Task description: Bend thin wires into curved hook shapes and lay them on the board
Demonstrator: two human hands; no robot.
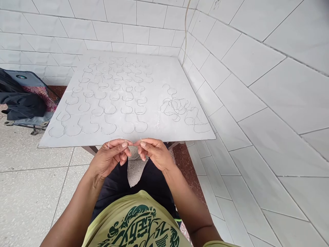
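Observation:
A thin curved wire (pixel 134 158) hangs in a loop between my two hands, just off the table's front edge. My left hand (pixel 113 152) pinches it between thumb and forefinger, and a bit of wire curls up by the knuckles. Opposite, the thumb and forefinger of my right hand (pixel 154 151) pinch the wire's other side, with a short tip sticking up. My fingertips almost meet. On the white table (pixel 159 68), several S-shaped wire pieces (pixel 110 128) lie in rows on the left and middle. A loose heap of wires (pixel 176 106) lies on the right.
White tiled walls (pixel 144 32) stand behind the table and along its right side. A cable (pixel 186 31) runs down the corner. At the left is a folding chair (pixel 31 79) with dark cloth (pixel 23 104) on it. Speckled floor tiles (pixel 31 185) lie below.

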